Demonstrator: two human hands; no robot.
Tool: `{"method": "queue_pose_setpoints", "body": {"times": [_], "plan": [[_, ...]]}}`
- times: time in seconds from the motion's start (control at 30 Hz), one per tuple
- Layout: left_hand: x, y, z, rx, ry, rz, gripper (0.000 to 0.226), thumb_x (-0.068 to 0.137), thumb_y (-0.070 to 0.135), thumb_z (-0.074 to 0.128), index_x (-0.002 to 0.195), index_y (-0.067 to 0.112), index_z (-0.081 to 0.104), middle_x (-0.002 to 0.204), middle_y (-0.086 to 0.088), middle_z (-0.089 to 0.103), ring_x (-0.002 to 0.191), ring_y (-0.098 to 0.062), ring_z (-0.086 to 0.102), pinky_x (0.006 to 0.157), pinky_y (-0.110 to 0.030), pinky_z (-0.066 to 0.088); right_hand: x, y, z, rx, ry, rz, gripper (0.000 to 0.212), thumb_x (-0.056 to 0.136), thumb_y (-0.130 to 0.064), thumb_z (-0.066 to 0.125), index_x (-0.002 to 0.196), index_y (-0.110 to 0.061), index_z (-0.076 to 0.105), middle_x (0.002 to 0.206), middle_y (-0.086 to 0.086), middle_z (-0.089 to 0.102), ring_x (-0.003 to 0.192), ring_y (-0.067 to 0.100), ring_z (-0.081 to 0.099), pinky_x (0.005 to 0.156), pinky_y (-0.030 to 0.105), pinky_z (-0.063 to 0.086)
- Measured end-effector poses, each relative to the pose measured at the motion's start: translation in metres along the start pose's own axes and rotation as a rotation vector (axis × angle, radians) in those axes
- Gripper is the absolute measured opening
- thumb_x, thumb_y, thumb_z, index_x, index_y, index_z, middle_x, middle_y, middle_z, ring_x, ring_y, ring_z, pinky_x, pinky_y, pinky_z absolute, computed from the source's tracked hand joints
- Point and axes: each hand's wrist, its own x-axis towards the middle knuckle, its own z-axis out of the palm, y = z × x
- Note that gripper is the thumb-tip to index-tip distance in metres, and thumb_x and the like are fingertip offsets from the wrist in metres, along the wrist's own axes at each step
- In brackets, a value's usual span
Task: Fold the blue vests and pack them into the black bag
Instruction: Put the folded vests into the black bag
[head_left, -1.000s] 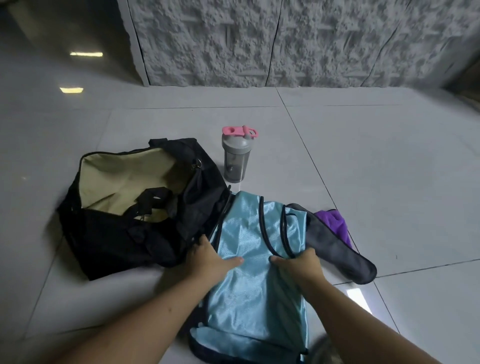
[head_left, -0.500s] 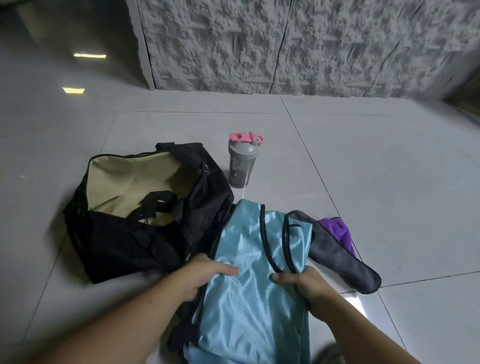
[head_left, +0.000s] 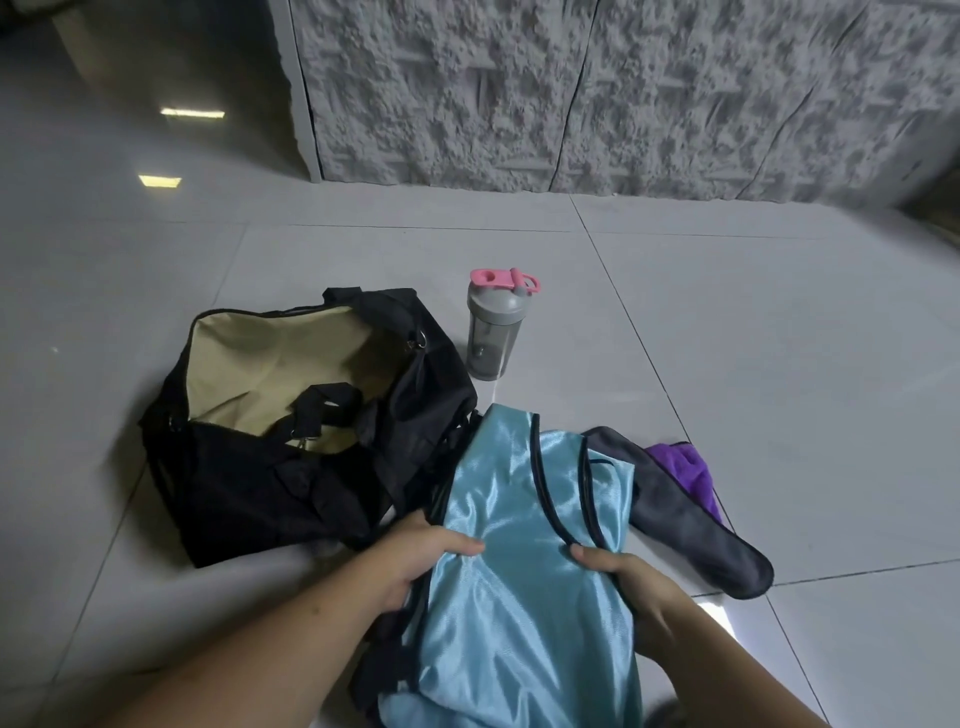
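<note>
Satin-shiny pale blue cloth with dark piping — the blue vest (head_left: 524, 561) — lies on the tiled floor (head_left: 779, 338) toward its near edge, touching the right side of the black bag (head_left: 270, 467); the left hand (head_left: 415, 556) grips the vest's left edge, thumb on top and fingers curled under the cloth; the right hand (head_left: 631, 584) pinches the right edge the same way, thumb over the piping; the bag is soft woven fabric, slumped, its top gaping open to show a tan lining (head_left: 270, 364) with only a black strap and metal clip (head_left: 311, 421) drooping into it; just beyond the bag stands an upright grey translucent shaker bottle (head_left: 491, 332) with a pink lid, its contents unclear; beside the vest's right edge lie a long dark grey pouch (head_left: 696, 525) — rounded at its end — and a fuzzy purple cloth (head_left: 685, 470) against it
</note>
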Motion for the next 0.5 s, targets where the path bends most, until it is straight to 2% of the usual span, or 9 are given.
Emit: {"method": "queue_pose_setpoints", "body": {"times": [0.1, 0.17, 0.23, 0.3, 0.4, 0.5], "plan": [[-0.001, -0.002, -0.001, -0.018, -0.034, -0.012, 0.14, 0.026, 0.056, 0.099, 0.149, 0.023, 0.042, 0.151, 0.0, 0.05, 0.136, -0.028, 0.049, 0.116, -0.051, 0.037, -0.002, -0.001, 0.003, -0.033, -0.011, 0.043, 0.062, 0.062, -0.011, 0.088, 0.12, 0.005, 0.073, 0.126, 0.03, 0.068, 0.105, 0.043, 0.072, 0.092, 0.051, 0.058], [-0.004, -0.002, -0.002, -0.029, -0.047, -0.025, 0.134, 0.028, 0.053, 0.1, 0.145, 0.023, 0.043, 0.148, 0.001, 0.051, 0.134, -0.028, 0.05, 0.115, -0.051, 0.037, -0.003, 0.0, 0.005, -0.07, -0.014, 0.043, 0.065, 0.057, -0.012, 0.088, 0.118, 0.006, 0.074, 0.121, 0.031, 0.07, 0.098, 0.042, 0.073, 0.088, 0.049, 0.06], [-0.007, -0.001, -0.003, -0.048, -0.055, -0.03, 0.126, 0.032, 0.05, 0.1, 0.142, 0.023, 0.045, 0.145, 0.002, 0.052, 0.133, -0.027, 0.05, 0.115, -0.053, 0.037, -0.002, 0.002, 0.003, -0.109, -0.006, 0.003, 0.074, 0.054, -0.013, 0.09, 0.123, 0.007, 0.07, 0.122, 0.033, 0.068, 0.106, 0.048, 0.069, 0.097, 0.055, 0.056], [-0.01, 0.0, -0.002, -0.085, -0.075, -0.014, 0.112, 0.036, 0.047, 0.1, 0.133, 0.023, 0.05, 0.138, 0.001, 0.058, 0.128, -0.026, 0.056, 0.114, -0.052, 0.041, -0.003, 0.006, 0.0, -0.084, -0.013, -0.05, 0.075, 0.057, -0.012, 0.089, 0.127, 0.005, 0.068, 0.126, 0.035, 0.066, 0.118, 0.055, 0.062, 0.105, 0.061, 0.049], [-0.017, 0.003, 0.001, -0.113, -0.115, 0.002, 0.128, 0.027, 0.052, 0.102, 0.138, 0.021, 0.046, 0.139, -0.002, 0.059, 0.126, -0.027, 0.059, 0.112, -0.051, 0.044, -0.007, 0.014, -0.007, -0.019, -0.085, -0.047, 0.069, 0.061, -0.012, 0.084, 0.127, 0.004, 0.069, 0.132, 0.035, 0.062, 0.126, 0.055, 0.056, 0.108, 0.059, 0.047], [-0.022, 0.006, 0.007, -0.071, -0.132, 0.048, 0.145, 0.03, 0.058, 0.099, 0.154, 0.021, 0.033, 0.154, 0.0, 0.047, 0.14, -0.025, 0.044, 0.12, -0.048, 0.033, -0.01, 0.017, -0.009, 0.012, -0.13, -0.031, 0.067, 0.062, -0.008, 0.08, 0.127, 0.004, 0.069, 0.133, 0.035, 0.061, 0.127, 0.055, 0.056, 0.109, 0.059, 0.045]]}}
